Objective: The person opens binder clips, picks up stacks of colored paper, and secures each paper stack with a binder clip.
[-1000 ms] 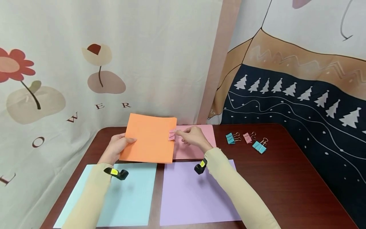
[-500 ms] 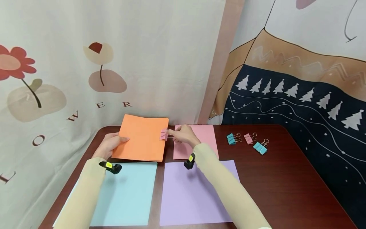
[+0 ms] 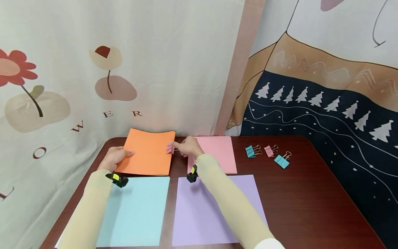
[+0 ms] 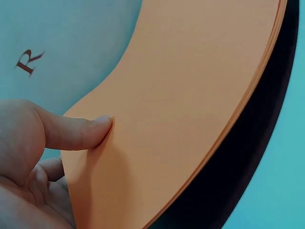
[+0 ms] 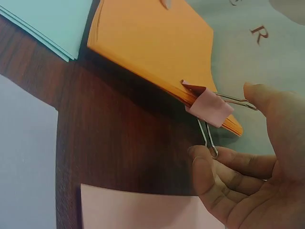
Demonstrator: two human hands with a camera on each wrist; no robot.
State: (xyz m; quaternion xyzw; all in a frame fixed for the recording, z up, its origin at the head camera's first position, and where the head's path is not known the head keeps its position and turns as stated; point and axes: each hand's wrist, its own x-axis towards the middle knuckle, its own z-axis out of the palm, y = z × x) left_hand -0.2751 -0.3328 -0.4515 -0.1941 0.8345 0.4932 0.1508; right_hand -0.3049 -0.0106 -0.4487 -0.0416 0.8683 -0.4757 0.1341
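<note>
A stack of orange paper (image 3: 147,154) is at the table's back left, its near edge just behind the light blue paper (image 3: 133,211). My left hand (image 3: 115,157) grips the stack's left edge, thumb on top and fingers underneath; in the left wrist view the sheets bend near the thumb (image 4: 81,133). A pink binder clip (image 5: 212,109) straddles the stack's right edge. My right hand (image 3: 189,147) holds the clip by its wire handles, with the thumb at the upper handle (image 5: 233,99) and fingertips at the lower one (image 5: 208,136).
Pink paper (image 3: 217,152) lies right of the orange stack, and purple paper (image 3: 214,211) in front of it. Two teal binder clips, one nearer (image 3: 282,160) and one farther (image 3: 250,151), flank another pink clip (image 3: 269,151). Printed curtains (image 3: 174,69) hang behind the table.
Both hands have moved left and slightly lower with the orange stack and its pink clip, uncovering more of the pink paper. The clips on the right have stayed put.
</note>
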